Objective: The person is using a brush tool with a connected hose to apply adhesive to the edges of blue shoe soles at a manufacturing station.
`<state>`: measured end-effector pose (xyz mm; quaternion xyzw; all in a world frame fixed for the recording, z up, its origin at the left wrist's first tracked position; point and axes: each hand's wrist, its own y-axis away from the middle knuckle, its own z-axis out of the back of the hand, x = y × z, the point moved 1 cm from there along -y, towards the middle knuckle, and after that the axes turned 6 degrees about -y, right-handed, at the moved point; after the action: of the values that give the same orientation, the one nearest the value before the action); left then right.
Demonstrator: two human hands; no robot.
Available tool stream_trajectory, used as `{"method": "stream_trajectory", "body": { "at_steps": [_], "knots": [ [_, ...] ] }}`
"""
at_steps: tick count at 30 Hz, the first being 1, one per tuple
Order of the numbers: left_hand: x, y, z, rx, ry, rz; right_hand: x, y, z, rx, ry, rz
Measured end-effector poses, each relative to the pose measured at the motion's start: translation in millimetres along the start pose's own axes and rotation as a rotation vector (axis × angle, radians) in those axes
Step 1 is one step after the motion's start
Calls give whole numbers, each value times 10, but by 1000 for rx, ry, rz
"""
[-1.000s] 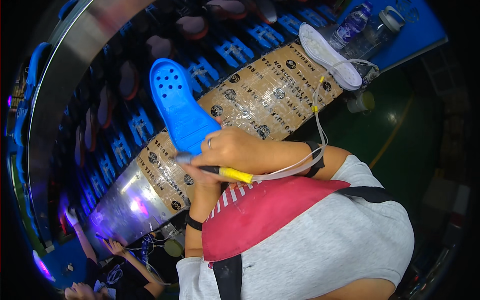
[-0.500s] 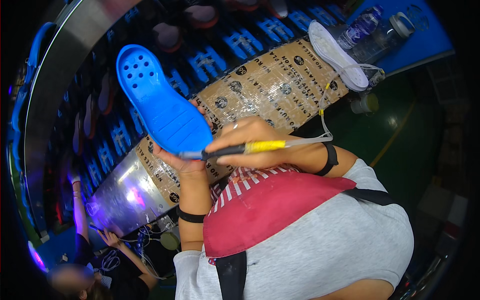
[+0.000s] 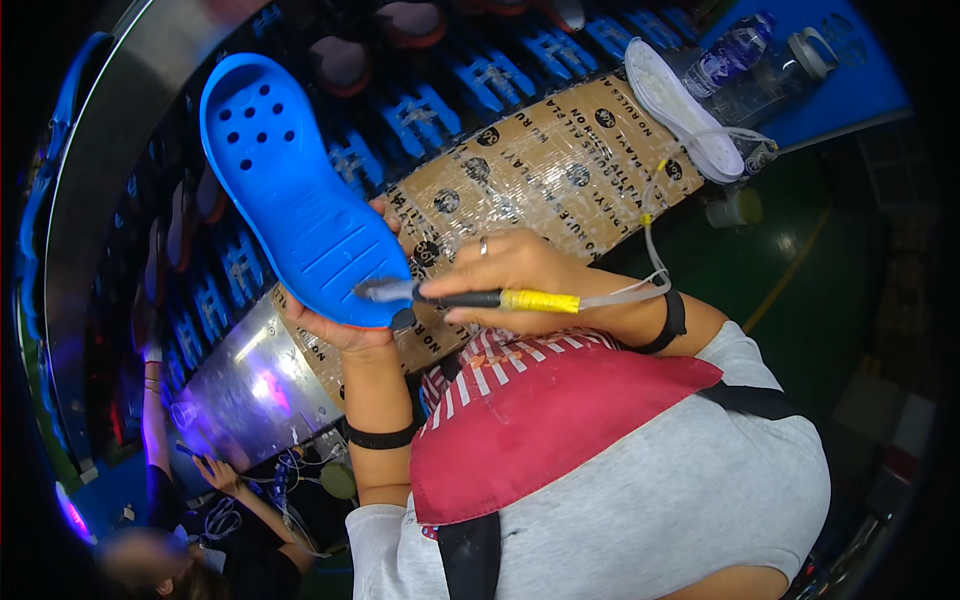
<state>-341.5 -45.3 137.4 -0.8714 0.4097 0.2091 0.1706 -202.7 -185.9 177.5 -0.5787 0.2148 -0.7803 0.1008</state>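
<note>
A blue shoe sole [image 3: 305,200] with round holes at its far end and grooves at its near end lies tilted in my left hand [image 3: 345,332]. That hand grips it from below, fingertips showing at the sole's right edge. My right hand [image 3: 525,272], a ring on one finger, is closed around a brush [image 3: 470,298] with a dark handle wrapped in yellow tape. The pale bristles, blurred, are over the near end of the sole; whether they touch it I cannot tell. From the handle's end runs a clear tube [image 3: 625,294].
A cardboard-covered ledge [image 3: 540,165] lies beyond my hands. Blue holders [image 3: 420,120] with shoe parts line the dark conveyor behind it. At the upper right are a white sole [image 3: 680,110], a bottle [image 3: 735,55] and a clear jar [image 3: 775,75]. A co-worker's hand [image 3: 218,473] is at lower left.
The blue sole and my left hand have moved up and left. The brush has shifted from the sole's near edge onto its grooved inside, and its bristles now show.
</note>
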Motion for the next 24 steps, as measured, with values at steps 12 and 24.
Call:
{"method": "stream_trajectory", "body": {
  "at_steps": [12,24],
  "knots": [
    [-125,-64,-52,-24,-227,230,-32,31,8,169,12,127],
    [-163,-114,100,-112,-273,561,-24,66,-25,337,118,192]
  ]
}}
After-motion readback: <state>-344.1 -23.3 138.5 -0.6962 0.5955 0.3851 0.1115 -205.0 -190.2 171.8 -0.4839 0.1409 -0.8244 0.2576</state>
